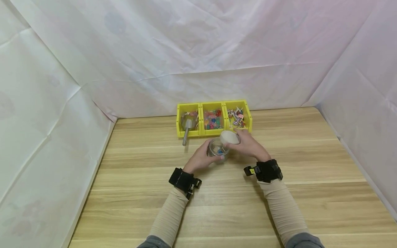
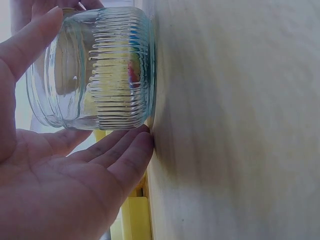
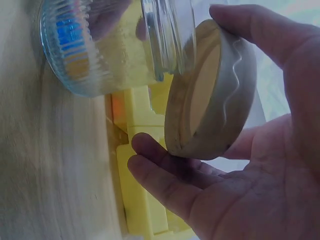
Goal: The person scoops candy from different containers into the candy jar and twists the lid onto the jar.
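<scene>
On the table a ribbed clear glass jar stands upright, its mouth uncovered. My left hand holds it, thumb on the near side and fingers on the far side. A few small blue and reddish pieces lie at the bottom of the jar, blurred by the ribbed glass. My right hand grips a round pale lid by its edge, thumb and fingers on opposite sides. Close beside the jar's mouth, the lid is tilted with its inner face toward the glass.
Behind the jar sits a yellow three-compartment bin. Wrapped candies and a scoop with a metal handle are in its left section, colourful candies in the middle, small swirl lollipops at right. White cloth walls enclose the table.
</scene>
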A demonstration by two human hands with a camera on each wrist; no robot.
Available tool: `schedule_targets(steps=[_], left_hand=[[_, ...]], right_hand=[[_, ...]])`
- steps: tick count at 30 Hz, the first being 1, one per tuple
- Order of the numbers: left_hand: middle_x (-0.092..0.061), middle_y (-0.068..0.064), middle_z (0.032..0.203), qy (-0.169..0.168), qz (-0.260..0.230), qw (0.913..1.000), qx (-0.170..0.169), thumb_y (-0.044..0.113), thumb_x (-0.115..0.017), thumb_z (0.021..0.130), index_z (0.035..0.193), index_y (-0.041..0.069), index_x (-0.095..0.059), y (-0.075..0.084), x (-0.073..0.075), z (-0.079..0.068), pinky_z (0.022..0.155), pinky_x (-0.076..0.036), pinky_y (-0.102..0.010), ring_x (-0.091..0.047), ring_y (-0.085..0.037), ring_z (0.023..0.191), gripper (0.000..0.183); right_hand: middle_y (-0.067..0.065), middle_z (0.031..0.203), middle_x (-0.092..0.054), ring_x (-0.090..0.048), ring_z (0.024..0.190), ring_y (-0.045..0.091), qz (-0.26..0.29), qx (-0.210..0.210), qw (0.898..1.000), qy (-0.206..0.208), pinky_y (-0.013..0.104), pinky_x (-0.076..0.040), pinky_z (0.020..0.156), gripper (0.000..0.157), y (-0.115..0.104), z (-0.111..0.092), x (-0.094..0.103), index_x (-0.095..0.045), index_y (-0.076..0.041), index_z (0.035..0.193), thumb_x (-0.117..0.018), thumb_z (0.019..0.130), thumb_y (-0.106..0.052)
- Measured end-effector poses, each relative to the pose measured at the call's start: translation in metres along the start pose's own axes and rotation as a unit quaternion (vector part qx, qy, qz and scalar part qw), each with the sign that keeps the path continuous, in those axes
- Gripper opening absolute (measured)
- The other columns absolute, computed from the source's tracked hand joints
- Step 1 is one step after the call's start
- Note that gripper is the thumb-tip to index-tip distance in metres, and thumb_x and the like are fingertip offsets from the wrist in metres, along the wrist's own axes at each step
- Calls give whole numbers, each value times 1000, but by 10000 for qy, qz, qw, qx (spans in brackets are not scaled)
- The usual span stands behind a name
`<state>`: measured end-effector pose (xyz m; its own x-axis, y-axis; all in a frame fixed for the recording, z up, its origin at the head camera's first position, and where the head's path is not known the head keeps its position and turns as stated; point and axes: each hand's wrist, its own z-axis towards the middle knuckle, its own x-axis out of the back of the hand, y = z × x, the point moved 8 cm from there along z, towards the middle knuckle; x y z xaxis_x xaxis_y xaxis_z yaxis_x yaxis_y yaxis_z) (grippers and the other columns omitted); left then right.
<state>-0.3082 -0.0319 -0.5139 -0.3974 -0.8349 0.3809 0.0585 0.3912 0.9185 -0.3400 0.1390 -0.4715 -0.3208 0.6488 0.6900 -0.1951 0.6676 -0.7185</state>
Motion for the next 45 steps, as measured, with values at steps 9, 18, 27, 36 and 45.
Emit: schedule_targets(steps=[9,18,27,36,45], left_hand=[[-47,-1,149,-9,-64,10000,-14,43,-81,81,150,27,-37,1,1,-2,113,-36,-50,-43,-24,138,83],[-46,-3,150,-66,-3,9999,-98,42,-81,81,152,24,-35,1,0,1,113,-36,-47,-43,-24,138,86],[-46,-3,150,-50,-37,9999,-117,40,-82,81,152,22,-34,1,0,1,115,-34,-45,-42,-24,139,88],[-46,-3,151,39,64,9999,-111,39,-82,80,151,21,-36,2,1,1,117,-32,-44,-40,-22,140,87],[-44,-3,153,46,99,9999,26,39,-83,79,151,22,-36,1,1,1,118,-30,-44,-37,-23,143,88]], right_hand=[[19,131,-52,-53,115,34,329,195,9991,-193,53,-50,93,70,-9,2,-9,-47,-4,141,-76,86,-36],[16,137,-50,-53,122,35,635,455,9966,-243,57,-48,99,80,-17,1,-13,-36,-6,146,-80,84,-29],[14,137,-51,-51,124,32,619,787,9943,-353,55,-45,103,82,-27,2,-18,-40,-5,143,-85,79,-29],[14,137,-50,-51,124,32,383,857,9948,-402,53,-45,102,88,-31,2,-21,-38,-3,145,-86,77,-33],[17,138,-49,-50,124,33,129,943,9948,-367,52,-44,104,91,-37,0,-24,-36,2,147,-86,77,-27]])
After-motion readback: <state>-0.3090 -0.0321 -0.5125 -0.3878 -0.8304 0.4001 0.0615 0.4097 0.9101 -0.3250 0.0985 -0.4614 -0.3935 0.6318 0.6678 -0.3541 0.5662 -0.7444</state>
